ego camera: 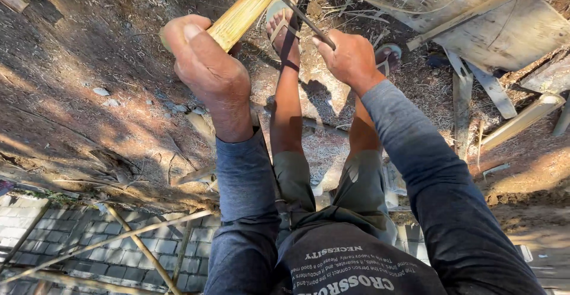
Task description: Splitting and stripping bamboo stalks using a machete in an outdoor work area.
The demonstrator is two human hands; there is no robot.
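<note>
Left hand (205, 63) fingers wrapped around end of split yellow bamboo length (246, 11). Right hand (350, 57) fingers clenched on thin dark metal blade (297, 10), blade crossing bamboo beyond fingertips, above sandalled foot (284, 30).

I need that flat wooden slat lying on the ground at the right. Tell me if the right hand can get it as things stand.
Probably not at once. The right hand is closed on a thin dark blade at the bamboo, and the slat lies off to the side on the ground. Nothing blocks the way, though.
</note>
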